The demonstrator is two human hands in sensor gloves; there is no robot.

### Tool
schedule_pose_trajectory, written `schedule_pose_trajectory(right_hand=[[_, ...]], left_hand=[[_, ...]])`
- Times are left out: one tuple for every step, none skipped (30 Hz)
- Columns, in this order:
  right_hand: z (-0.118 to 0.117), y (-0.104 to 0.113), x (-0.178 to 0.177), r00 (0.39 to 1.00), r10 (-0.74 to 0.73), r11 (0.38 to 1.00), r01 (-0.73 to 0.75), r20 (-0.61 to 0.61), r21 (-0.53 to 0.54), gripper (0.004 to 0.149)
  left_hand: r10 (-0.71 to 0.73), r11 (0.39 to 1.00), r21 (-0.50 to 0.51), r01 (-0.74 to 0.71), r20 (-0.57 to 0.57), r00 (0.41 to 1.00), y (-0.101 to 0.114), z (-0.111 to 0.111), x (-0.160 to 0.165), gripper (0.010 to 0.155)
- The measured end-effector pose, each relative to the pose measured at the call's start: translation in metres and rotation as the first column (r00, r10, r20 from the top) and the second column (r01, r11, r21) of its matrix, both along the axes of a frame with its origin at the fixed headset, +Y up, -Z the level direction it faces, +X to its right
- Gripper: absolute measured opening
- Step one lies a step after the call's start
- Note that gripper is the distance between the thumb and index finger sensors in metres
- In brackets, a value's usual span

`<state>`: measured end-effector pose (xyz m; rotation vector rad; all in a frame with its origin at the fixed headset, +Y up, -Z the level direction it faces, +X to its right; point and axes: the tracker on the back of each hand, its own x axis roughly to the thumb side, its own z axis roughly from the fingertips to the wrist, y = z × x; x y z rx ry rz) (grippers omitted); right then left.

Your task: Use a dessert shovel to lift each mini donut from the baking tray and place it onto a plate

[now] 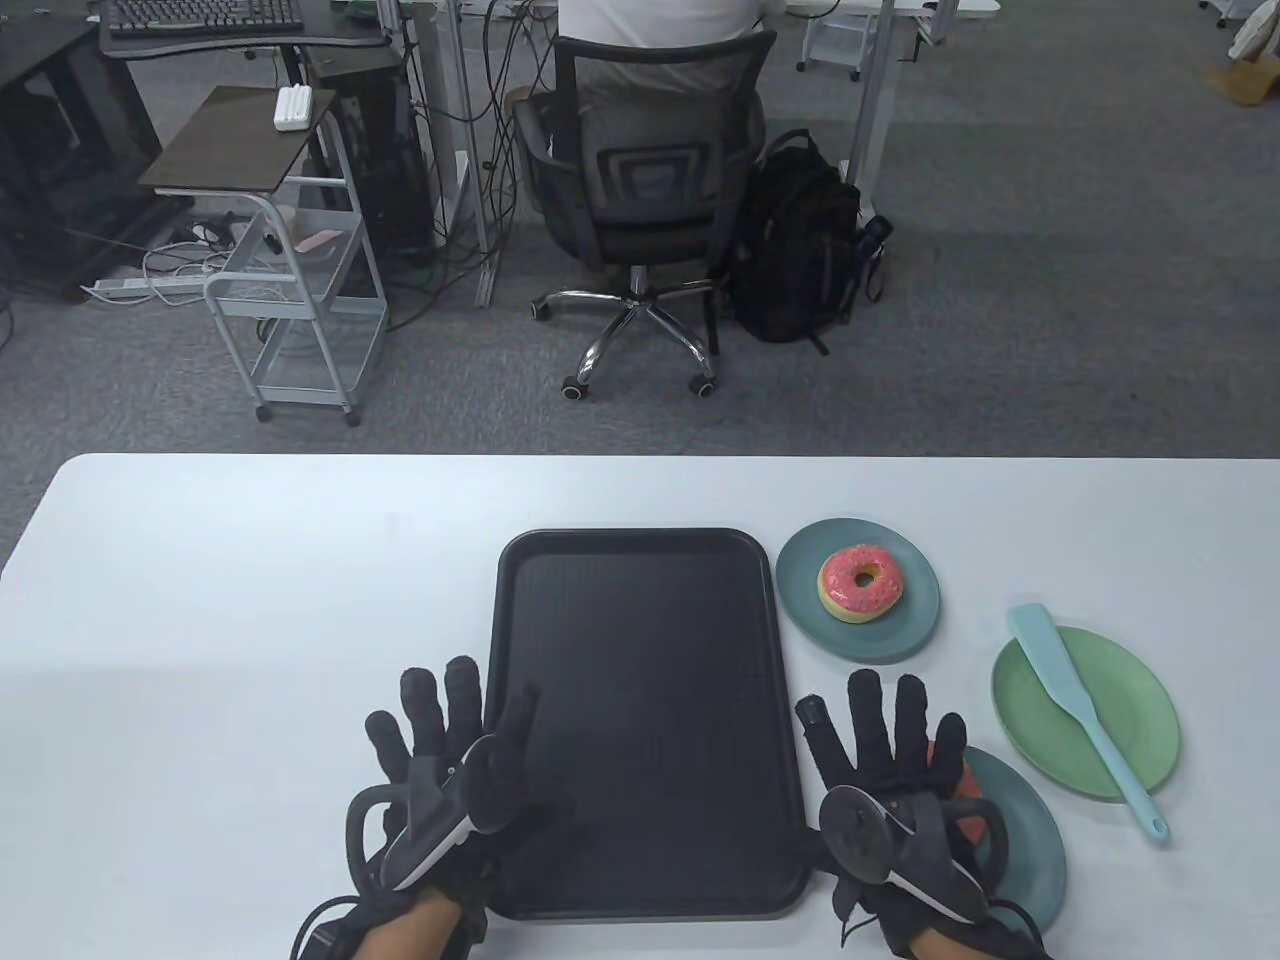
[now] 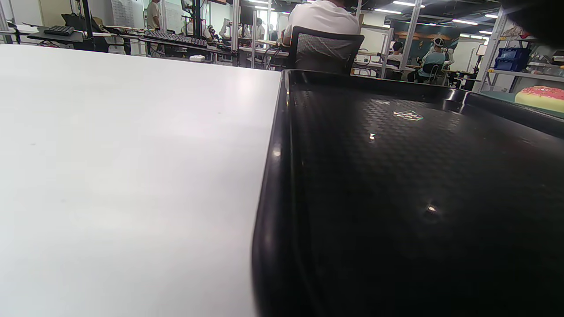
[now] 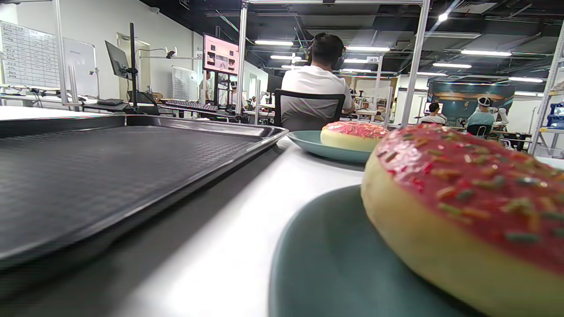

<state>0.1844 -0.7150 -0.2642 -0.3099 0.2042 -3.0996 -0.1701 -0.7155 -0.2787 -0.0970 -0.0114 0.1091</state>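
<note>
The black baking tray (image 1: 640, 700) lies bare in the middle of the white table. A pink-glazed mini donut (image 1: 861, 581) sits on the far teal plate (image 1: 900, 635). A second donut (image 3: 467, 207) sits on the near teal plate (image 1: 1030, 850), mostly hidden in the table view beneath my right hand (image 1: 885, 730). The light blue dessert shovel (image 1: 1080, 700) lies across the green plate (image 1: 1130, 690), held by neither hand. My left hand (image 1: 450, 720) lies flat at the tray's left edge, fingers straight. My right hand lies flat at its right edge.
A person sits with their back to me in an office chair (image 1: 640, 190) beyond the table's far edge, a black backpack (image 1: 800, 240) beside it. A white wheeled cart (image 1: 290, 290) stands on the floor at left. The table's left half is bare white surface.
</note>
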Motion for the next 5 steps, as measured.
schedule_pose_trajectory(right_hand=[[0.0006, 0.0002, -0.0006, 1.0, -0.006, 1.0, 0.006, -0.005, -0.005, 0.114], [0.0011, 0.0004, -0.0011, 1.0, -0.013, 1.0, 0.013, -0.007, -0.006, 0.114], [0.0014, 0.0009, -0.0018, 1.0, -0.018, 1.0, 0.018, -0.011, -0.006, 0.114], [0.0017, 0.0013, -0.0023, 1.0, -0.018, 1.0, 0.018, -0.011, -0.007, 0.114], [0.0021, 0.0019, -0.0029, 1.0, -0.016, 1.0, 0.016, -0.012, -0.006, 0.114]], left_hand=[[-0.001, 1.0, -0.001, 0.001, 0.001, 1.0, -0.0003, -0.0001, 0.0002, 0.104], [-0.002, 1.0, -0.003, 0.002, 0.001, 1.0, -0.0004, -0.0001, 0.0003, 0.103], [-0.008, 1.0, -0.007, 0.008, 0.001, 1.0, -0.0007, -0.0003, 0.0006, 0.103], [-0.01, 1.0, -0.007, 0.01, 0.001, 1.0, -0.001, -0.0003, 0.0006, 0.103], [-0.012, 1.0, -0.009, 0.012, 0.001, 1.0, -0.0011, -0.0003, 0.0007, 0.103]])
